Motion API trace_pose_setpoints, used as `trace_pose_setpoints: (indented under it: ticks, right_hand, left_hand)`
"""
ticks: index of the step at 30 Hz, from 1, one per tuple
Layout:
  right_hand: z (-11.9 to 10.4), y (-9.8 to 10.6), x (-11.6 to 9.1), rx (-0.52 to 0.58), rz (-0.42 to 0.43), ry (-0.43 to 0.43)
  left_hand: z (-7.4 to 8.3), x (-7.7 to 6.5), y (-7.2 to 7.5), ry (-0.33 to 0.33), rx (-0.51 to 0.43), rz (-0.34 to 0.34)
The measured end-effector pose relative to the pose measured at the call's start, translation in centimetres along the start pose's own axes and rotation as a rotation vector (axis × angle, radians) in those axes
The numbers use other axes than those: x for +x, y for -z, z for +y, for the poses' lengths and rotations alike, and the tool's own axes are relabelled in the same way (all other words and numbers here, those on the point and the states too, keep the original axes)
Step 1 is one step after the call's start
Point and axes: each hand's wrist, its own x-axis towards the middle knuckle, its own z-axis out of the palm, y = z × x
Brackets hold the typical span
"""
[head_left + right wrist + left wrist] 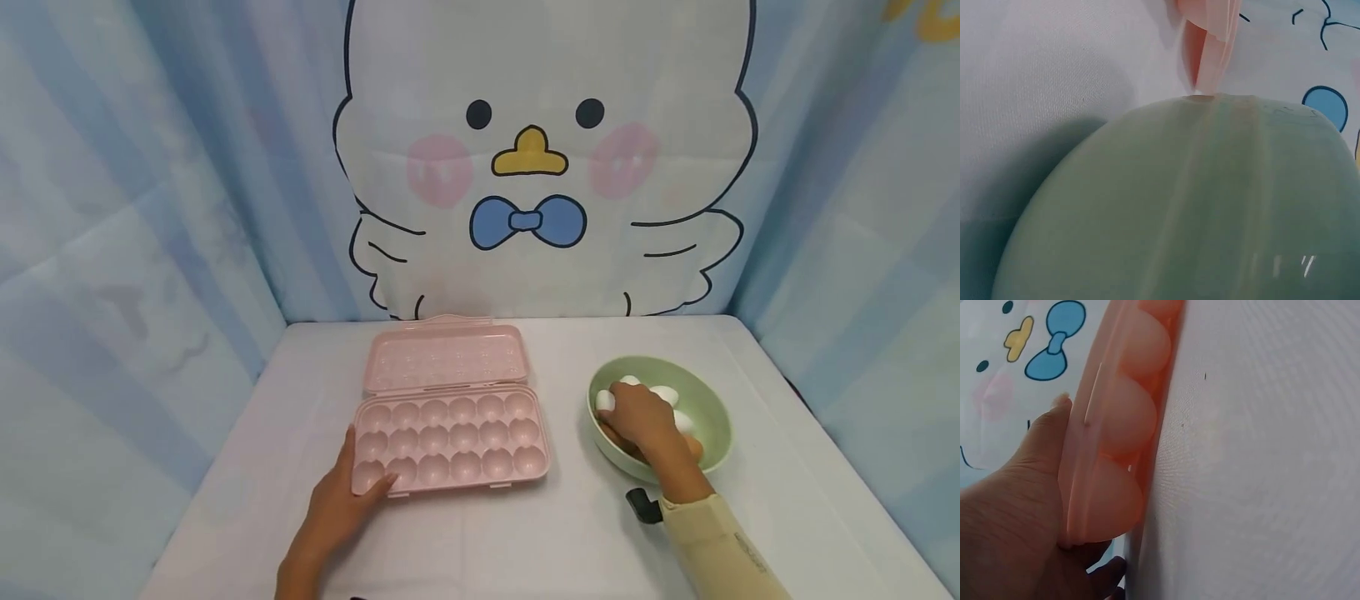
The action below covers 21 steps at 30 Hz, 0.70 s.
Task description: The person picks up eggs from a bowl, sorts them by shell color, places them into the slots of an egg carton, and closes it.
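A pink egg box [452, 437] lies with its lid [447, 358] folded back, showing rows of round cups. My left hand [339, 498] grips its near left corner, thumb over the front rim and fingers along the side. In the left wrist view that hand [1019, 487] holds the edge of the box [1107, 506] from the end. To the right stands a green bowl [708, 408] holding white and brown eggs. My right hand [643, 414] reaches down into it, fingers curled at a white egg [605, 401] by the left wall. In the right wrist view the bowl's outer wall [1147, 206] hides this hand.
Both things stand on a table with a white cloth [465, 542]. A printed curtain [540, 275] with a cartoon bird rises behind the table's back edge, and blue striped curtains [112, 292] hang at the sides. A black wrist mount [645, 506] sits beside the right sleeve [712, 542].
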Motion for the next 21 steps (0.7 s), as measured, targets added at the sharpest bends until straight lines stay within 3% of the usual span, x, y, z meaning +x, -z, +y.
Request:
trace_pose_setpoints:
  ticks: [13,21]
  right_hand:
    - [-0.1,-0.4,-0.1,0.168,0.018,0.087]
    - [0.6,-1.1,-1.0,0.272,0.127,0.140]
  left_hand:
    - [0.2,0.2,-0.2,0.042,-0.016,-0.004]
    - [-0.2,0.2,-0.4,0.078,-0.052,-0.012]
